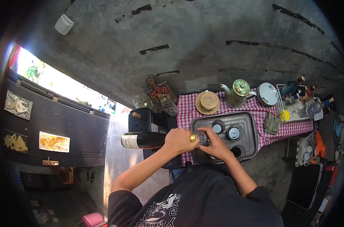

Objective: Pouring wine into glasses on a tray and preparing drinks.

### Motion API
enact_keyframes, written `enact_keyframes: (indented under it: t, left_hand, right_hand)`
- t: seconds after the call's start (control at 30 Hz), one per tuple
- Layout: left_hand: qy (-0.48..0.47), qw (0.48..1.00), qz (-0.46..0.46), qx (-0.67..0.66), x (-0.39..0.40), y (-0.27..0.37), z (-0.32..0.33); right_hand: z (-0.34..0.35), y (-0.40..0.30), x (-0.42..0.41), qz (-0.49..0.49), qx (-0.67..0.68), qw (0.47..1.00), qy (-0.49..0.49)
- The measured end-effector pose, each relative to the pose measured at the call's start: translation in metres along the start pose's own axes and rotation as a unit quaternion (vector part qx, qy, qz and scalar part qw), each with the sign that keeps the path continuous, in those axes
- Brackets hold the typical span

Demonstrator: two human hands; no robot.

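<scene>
My left hand [180,141] grips the neck of a dark glass wine bottle [148,140] that lies nearly level. Its body, with a pale label, points left. The gold-foiled mouth is at the rim of a clear drinking glass [200,136], which my right hand [216,145] holds around its side. I cannot tell whether liquid is flowing. Below my hands is a grey metal tray [249,122]. Several glasses stand in it, among them one at the back [217,126], one to its right [234,132] and a dark-looking one near the front [238,152].
A pink checked cloth [186,106] lies under the tray. Behind stand a lidded wooden container [209,101], a green teapot [240,92] and stacked plates [267,94]. To the right are a folded cloth [271,123] and a bottle rack [295,109]. A cork [136,115] rests on a black box [142,122].
</scene>
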State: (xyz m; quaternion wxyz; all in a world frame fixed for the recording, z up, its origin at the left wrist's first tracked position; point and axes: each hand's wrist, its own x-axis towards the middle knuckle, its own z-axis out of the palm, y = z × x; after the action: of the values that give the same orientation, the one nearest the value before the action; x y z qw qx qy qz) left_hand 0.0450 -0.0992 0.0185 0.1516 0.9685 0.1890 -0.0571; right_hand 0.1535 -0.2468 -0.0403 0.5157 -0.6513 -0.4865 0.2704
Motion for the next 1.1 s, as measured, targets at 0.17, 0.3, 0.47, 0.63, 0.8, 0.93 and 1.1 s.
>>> enact_keyframes:
  t: [0.17, 0.3, 0.47, 0.63, 0.8, 0.93, 1.1]
  left_hand:
    - [0.006, 1.0, -0.012, -0.004, 0.002, 0.0, 0.004]
    - [0.0, 1.0, -0.011, -0.003, 0.004, 0.0, 0.006]
    - [-0.015, 0.999, -0.031, 0.0, 0.007, 0.0, 0.008]
    - [-0.011, 1.0, -0.024, 0.008, 0.008, 0.001, 0.011]
    - [-0.01, 1.0, -0.023, 0.01, 0.008, 0.0, 0.015]
    - [-0.003, 1.0, -0.015, 0.006, 0.008, 0.0, 0.02]
    - [-0.013, 1.0, -0.02, 0.0, 0.009, -0.002, 0.025]
  right_hand:
    - [0.001, 0.004, 0.002, 0.005, 0.02, 1.0, 0.0]
    - [0.001, 0.008, 0.002, -0.005, 0.014, 1.0, 0.005]
    - [0.001, 0.009, 0.002, -0.004, 0.012, 1.0, 0.011]
    - [0.002, 0.011, 0.001, 0.0, 0.004, 1.0, 0.013]
    - [0.005, 0.015, -0.001, -0.003, -0.007, 1.0, 0.018]
    - [0.004, 0.015, -0.001, 0.009, -0.009, 1.0, 0.012]
    - [0.004, 0.014, -0.004, 0.021, -0.028, 0.999, 0.006]
